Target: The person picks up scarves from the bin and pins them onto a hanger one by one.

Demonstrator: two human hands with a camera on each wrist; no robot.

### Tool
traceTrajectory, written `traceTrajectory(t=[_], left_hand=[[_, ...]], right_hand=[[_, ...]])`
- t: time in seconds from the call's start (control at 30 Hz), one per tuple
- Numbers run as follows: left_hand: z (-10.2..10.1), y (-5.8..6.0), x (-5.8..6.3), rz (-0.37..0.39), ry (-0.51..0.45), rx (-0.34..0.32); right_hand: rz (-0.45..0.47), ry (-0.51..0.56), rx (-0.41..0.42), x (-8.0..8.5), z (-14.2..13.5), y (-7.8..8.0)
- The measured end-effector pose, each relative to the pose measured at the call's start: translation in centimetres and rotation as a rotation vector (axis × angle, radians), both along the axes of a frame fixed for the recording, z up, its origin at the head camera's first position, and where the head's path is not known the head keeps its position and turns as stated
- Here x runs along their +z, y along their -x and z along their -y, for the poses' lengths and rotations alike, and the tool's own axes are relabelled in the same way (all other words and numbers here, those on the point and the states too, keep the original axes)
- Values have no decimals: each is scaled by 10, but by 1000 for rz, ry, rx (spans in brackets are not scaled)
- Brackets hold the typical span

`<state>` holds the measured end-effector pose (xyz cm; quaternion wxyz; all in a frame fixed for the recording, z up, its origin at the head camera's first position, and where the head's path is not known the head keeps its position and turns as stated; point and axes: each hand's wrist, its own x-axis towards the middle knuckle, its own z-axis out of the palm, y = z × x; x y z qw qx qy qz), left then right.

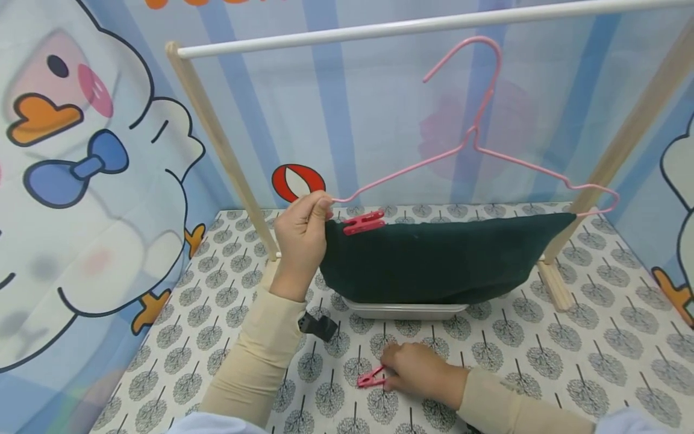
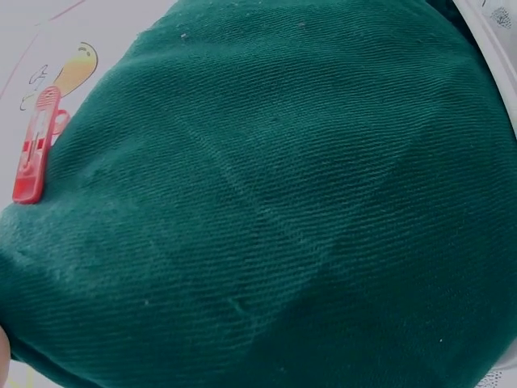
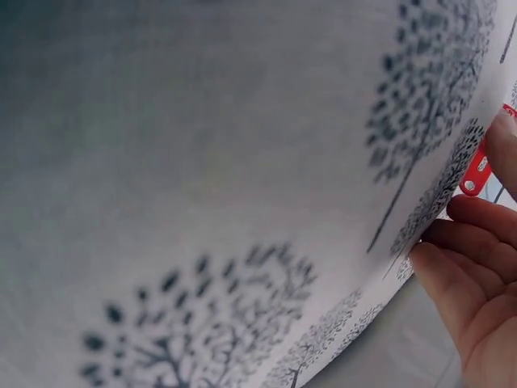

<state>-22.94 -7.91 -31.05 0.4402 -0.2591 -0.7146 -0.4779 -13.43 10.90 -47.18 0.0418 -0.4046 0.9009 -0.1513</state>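
Observation:
My left hand pinches the left end of a pink clothes hanger together with a corner of a dark green cloth. The cloth hangs along the hanger's lower bar, and its ribbed weave fills the left wrist view. Near the left hand, a red clothespin is clipped at the cloth's top edge. Low on the tabletop, my right hand has thumb and fingers about the legs of a second clothespin. In the right wrist view this clothespin is partly hidden by the fingers.
A white tray sits behind and below the cloth, mostly covered. Above the hanger runs the white rod of a rack with wooden posts on either side. The tree-patterned tablecloth meets a cartoon-printed backdrop.

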Motion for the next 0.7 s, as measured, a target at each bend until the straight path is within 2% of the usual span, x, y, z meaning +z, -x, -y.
traceTrajectory(t=[0.1, 0.2, 0.27, 0.37, 0.5, 0.57, 0.67, 0.7], left_hand=[[0, 0, -1, 3, -7, -4], [2, 0, -1, 6, -17, -8], [3, -1, -1, 8, -21, -9], [4, -3, -1, 11, -24, -16], [4, -2, 0, 15, -28, -34], [4, -1, -1, 12, -26, -39], [5, -1, -1, -1, -19, -40], [6, -1, -1, -4, -18, -41]], right_hand=[[35, 22, 10, 3, -3, 2], [100, 105, 14, 9, -11, 4], [75, 178, 31, 17, -23, 6], [-63, 260, 61, 40, -51, 8], [-333, 282, 41, 93, -107, 13], [-467, 264, 2, 124, -139, 17], [-630, 155, -101, 171, -180, 23], [-652, 98, -155, 185, -190, 23]])
